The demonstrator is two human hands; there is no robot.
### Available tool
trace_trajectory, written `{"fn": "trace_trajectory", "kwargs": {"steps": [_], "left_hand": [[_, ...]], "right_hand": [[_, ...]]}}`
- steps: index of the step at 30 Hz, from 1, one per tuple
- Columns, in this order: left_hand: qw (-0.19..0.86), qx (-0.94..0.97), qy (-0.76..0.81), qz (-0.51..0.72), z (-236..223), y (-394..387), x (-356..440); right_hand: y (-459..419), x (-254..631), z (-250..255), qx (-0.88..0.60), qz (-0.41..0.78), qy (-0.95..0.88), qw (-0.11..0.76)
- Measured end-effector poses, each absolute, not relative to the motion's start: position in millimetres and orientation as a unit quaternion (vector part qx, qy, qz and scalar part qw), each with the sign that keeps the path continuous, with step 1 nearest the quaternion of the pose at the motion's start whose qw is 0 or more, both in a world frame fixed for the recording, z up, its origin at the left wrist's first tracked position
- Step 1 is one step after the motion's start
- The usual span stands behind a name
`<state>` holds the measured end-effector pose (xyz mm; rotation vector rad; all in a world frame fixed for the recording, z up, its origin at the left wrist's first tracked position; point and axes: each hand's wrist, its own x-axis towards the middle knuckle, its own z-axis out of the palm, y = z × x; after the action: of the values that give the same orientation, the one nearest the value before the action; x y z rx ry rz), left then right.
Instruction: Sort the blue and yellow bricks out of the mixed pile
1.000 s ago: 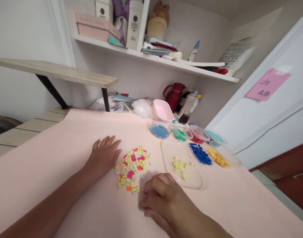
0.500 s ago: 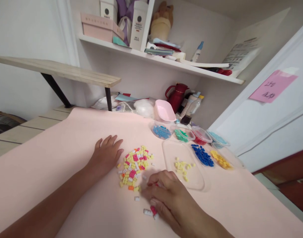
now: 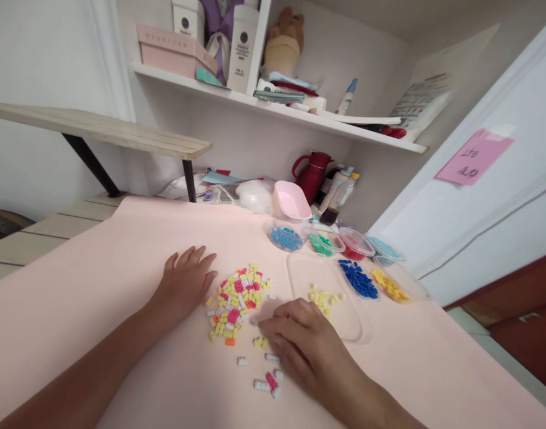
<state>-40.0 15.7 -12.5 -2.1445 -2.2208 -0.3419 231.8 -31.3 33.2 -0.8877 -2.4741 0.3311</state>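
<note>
Head view: from my remote seat I see the left hand lying flat on the pink cover, fingers somewhat spread, beside the mixed pile of little bricks. I have the right hand bent over loose bricks near the pile; whether its fingertips pinch anything I cannot tell. Just beyond it, a shallow clear tray holds pale yellow bricks. Further off, clear tubs hold mid-blue pieces, green pieces and red pieces; dark blue pieces and deep yellow pieces lie nearer.
</note>
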Motion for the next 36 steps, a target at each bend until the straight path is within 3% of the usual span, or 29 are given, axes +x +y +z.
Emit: {"fn": "trace_trajectory", "kwargs": {"steps": [13, 28, 33, 36], "left_hand": [[0.015, -0.688, -0.718, -0.104, -10.4, 16.0, -39.1], [0.029, -0.689, -0.719, -0.092, -9.3, 15.7, -39.7], [0.028, -0.685, -0.722, -0.086, -5.5, 16.7, -39.3], [0.024, -0.678, -0.732, -0.067, -4.0, 18.1, -39.3]], "right_hand": [[-26.9, 229.5, 24.0, -0.323, 0.054, -0.924, 0.198], [-20.7, 234.5, 32.1, -0.36, 0.058, -0.901, 0.237], [1.4, 268.8, 53.8, -0.424, -0.004, -0.866, 0.264], [15.0, 289.5, 59.2, -0.5, -0.052, -0.834, 0.226]]}}
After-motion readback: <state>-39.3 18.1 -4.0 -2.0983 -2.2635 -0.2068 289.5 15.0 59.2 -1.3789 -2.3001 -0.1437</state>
